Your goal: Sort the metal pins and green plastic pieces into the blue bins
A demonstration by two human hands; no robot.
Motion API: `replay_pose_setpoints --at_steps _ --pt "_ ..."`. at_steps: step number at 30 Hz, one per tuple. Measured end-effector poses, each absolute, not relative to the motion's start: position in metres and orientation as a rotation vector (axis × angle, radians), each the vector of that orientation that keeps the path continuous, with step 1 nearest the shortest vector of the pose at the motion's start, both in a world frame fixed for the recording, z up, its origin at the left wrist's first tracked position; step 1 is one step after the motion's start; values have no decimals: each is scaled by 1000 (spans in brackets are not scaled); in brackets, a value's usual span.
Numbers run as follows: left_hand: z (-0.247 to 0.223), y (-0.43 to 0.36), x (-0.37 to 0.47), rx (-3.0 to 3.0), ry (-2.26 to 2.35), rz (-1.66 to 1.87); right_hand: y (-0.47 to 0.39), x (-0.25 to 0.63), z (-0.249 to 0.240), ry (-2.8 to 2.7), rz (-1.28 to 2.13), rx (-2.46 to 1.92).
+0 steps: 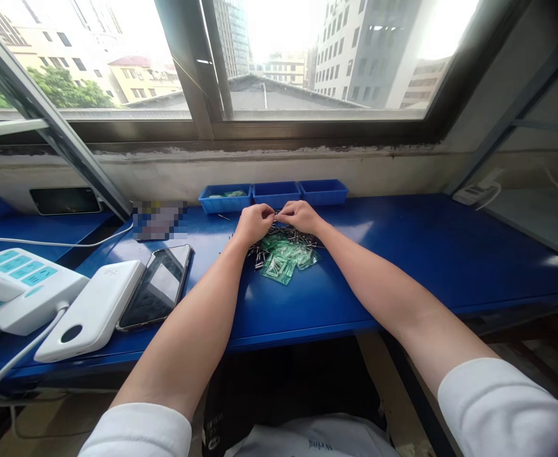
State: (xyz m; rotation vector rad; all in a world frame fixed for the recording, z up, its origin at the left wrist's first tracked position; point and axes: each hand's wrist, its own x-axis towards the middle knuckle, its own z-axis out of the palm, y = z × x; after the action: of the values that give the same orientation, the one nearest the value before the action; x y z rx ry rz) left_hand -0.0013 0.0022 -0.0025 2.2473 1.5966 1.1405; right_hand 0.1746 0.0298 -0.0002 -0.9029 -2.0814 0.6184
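My left hand [254,223] and my right hand [300,217] meet above a pile of small, dark, metallic screw-like pieces [303,236]. Both hands are closed in a pinch, fingertips close together; whatever they hold is too small to make out. Just in front of the pile, towards me, lie several clear green plastic bags [280,265] with slim pieces inside. Behind my left hand stands a blue bin [225,204] with green bags in it. Two more blue bins, a middle bin [277,193] and a right bin [324,194], continue the row.
On the blue table [431,254], left of my arm, are a phone [157,289], a white power bank [91,311] and a white power strip [26,285] with a cable. Another phone [66,200] leans at the back left. Metal shelf posts stand at both sides, under a window.
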Motion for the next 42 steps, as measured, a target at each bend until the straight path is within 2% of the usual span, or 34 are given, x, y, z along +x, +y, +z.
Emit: replay_pose_setpoints --at_steps 12,15,21,31,34,39,42 --pt "2 -5 3 2216 1367 1162 30 171 5 -1621 1025 -795" --pt "1 -2 3 2219 1407 1183 31 171 4 -1622 977 -828" --pt "1 2 3 2210 1507 1191 35 170 1 -1670 676 -1060" --pt "0 4 0 2197 1622 1132 24 172 9 -1625 904 -833" --pt "3 3 0 2179 1658 1173 32 176 8 -1529 817 -887" --pt "2 4 -1 2155 1713 1223 43 195 9 -1280 359 -1207" --pt "1 5 -2 2170 1745 1183 46 208 10 -1236 194 -1359"
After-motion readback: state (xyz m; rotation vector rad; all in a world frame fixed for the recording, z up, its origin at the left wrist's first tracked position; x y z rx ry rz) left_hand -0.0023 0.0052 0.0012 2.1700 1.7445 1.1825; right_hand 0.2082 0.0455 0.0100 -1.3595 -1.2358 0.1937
